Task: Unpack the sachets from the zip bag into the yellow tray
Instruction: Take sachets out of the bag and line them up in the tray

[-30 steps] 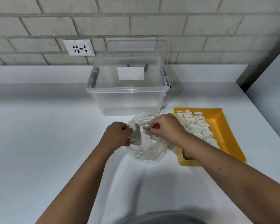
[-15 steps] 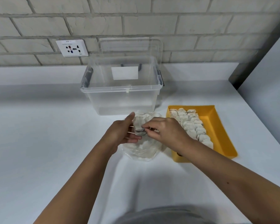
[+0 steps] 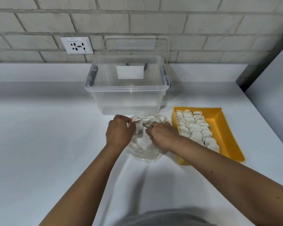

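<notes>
- White countertop (image 3: 39,144) under a painted brick wall (image 3: 153,22); clear bin (image 3: 127,101) and wall socket (image 3: 77,45) at the back.
- Since half a second ago: left hand (image 3: 119,132) curled shut from spread fingers, drawn slightly apart from right hand (image 3: 162,134).
- Sachet (image 3: 138,128) pinched in left fingertips, just above zip bag (image 3: 145,154); right fingers curled, pinching the bag's rim; yellow tray (image 3: 222,128) just right.

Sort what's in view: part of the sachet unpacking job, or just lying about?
In the job: zip bag, sachet gripped by left hand, right hand pinching the bag, yellow tray, sachets in it.
Lying about: clear storage box, its lid behind it, wall socket.
</notes>
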Available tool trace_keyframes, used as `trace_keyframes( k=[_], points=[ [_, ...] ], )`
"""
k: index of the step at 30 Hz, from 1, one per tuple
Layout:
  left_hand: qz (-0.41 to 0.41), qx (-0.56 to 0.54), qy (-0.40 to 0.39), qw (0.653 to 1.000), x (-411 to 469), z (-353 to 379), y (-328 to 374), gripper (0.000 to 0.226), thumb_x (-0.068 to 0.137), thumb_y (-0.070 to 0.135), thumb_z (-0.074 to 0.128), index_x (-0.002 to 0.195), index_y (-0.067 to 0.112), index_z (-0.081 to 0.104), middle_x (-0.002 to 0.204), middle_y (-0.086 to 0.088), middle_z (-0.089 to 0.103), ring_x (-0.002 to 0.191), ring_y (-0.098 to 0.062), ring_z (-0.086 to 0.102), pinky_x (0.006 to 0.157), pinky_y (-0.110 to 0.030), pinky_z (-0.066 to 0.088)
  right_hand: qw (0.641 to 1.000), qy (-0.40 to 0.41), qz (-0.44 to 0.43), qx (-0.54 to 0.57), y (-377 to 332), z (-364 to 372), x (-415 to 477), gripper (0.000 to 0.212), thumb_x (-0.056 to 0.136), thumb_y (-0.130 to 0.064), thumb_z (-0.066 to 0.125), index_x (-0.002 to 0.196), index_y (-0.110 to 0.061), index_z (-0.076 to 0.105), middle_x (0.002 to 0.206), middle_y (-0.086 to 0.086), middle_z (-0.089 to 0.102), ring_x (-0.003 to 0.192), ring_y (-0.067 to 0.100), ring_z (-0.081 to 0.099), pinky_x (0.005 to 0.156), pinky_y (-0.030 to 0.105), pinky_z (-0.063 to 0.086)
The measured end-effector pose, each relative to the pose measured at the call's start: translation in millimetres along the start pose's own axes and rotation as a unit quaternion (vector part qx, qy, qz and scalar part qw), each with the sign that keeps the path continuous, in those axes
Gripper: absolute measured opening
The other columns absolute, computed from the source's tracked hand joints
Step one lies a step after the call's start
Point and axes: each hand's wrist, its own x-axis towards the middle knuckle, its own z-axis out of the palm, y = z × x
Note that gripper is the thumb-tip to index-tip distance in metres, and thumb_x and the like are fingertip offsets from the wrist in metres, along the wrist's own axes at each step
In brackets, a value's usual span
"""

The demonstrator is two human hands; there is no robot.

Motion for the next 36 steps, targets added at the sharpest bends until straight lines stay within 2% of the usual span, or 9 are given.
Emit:
trace_keyframes(
  k=[3,8,13,18,22,26,30,33,36],
  points=[
    [-0.025,0.014,-0.027,0.999,2,-2,2,0.023,0.095,0.029,0.051,0.095,0.015,0.07,0.095,-0.004,0.07,0.092,-0.03,0.062,0.07,-0.03,0.043,0.999,0.002,0.031,0.018,1,2,7,0.044,0.098,-0.019,0.042,0.142,-0.016,0.041,0.137,0.01,0.049,0.122,0.03,0.051,0.097,0.039,0.037],
    [-0.024,0.015,-0.042,0.999,4,-5,-2,0.026,0.091,0.023,0.052,0.077,0.005,0.064,0.073,-0.01,0.063,0.073,-0.031,0.055,0.06,-0.032,0.038,0.991,0.007,0.102,0.088,2,-3,14,0.037,0.1,-0.024,0.042,0.136,-0.02,0.052,0.128,0.009,0.06,0.114,0.029,0.058,0.088,0.035,0.047],
    [-0.022,-0.005,-0.053,0.998,4,-8,-5,0.026,0.087,0.019,0.054,0.066,0.004,0.055,0.059,-0.003,0.048,0.062,-0.027,0.042,0.055,-0.031,0.033,0.983,0.02,0.164,0.086,-4,-5,22,0.036,0.098,-0.041,0.045,0.123,-0.021,0.062,0.12,0.003,0.065,0.106,0.024,0.062,0.074,0.028,0.041],
    [-0.021,-0.017,-0.053,0.998,4,-11,-10,0.033,0.088,0.019,0.055,0.057,0.015,0.046,0.054,0.001,0.043,0.06,-0.026,0.041,0.054,-0.03,0.031,0.986,0.079,0.134,0.065,-3,-7,18,0.028,0.093,-0.04,0.051,0.108,-0.022,0.066,0.105,0.002,0.069,0.095,0.025,0.064,0.066,0.028,0.037],
    [-0.032,-0.049,-0.051,0.997,4,-12,-12,0.026,0.089,0.023,0.058,0.066,0.009,0.06,0.058,0.001,0.051,0.061,-0.025,0.046,0.058,-0.03,0.036,0.992,0.083,0.085,0.039,1,-4,9,0.026,0.092,-0.027,0.048,0.098,-0.023,0.073,0.097,0.003,0.07,0.094,0.026,0.064,0.064,0.028,0.037],
    [-0.035,-0.068,-0.044,0.996,2,-15,-9,0.02,0.09,0.026,0.058,0.079,0.015,0.071,0.077,-0.001,0.068,0.075,-0.027,0.06,0.067,-0.031,0.046,0.989,0.073,0.083,0.094,9,-1,6,0.032,0.089,-0.022,0.053,0.117,-0.032,0.065,0.116,0.002,0.068,0.109,0.028,0.061,0.08,0.033,0.05],
    [-0.031,-0.058,-0.043,0.997,2,-15,-6,0.021,0.09,0.027,0.058,0.078,0.016,0.071,0.076,-0.001,0.068,0.077,-0.027,0.062,0.068,-0.032,0.048,0.994,0.009,0.063,0.092,8,-6,8,0.051,0.089,-0.034,0.058,0.137,-0.045,0.046,0.138,-0.004,0.056,0.125,0.025,0.052,0.09,0.033,0.045],
    [-0.038,-0.058,-0.05,0.996,1,-17,-7,0.021,0.091,0.027,0.058,0.075,0.018,0.069,0.069,0.004,0.062,0.072,-0.025,0.058,0.063,-0.029,0.043,0.994,0.032,0.058,0.087,7,-5,10,0.043,0.09,-0.043,0.056,0.133,-0.044,0.053,0.134,-0.006,0.059,0.123,0.022,0.053,0.088,0.029,0.044],
    [-0.042,-0.064,-0.052,0.996,0,-19,-7,0.022,0.091,0.027,0.059,0.074,0.016,0.068,0.069,0.002,0.062,0.072,-0.026,0.058,0.061,-0.028,0.04,0.992,0.075,0.042,0.096,7,-6,10,0.029,0.09,-0.042,0.055,0.117,-0.041,0.067,0.118,-0.007,0.068,0.112,0.019,0.059,0.075,0.026,0.04]
  ],
)
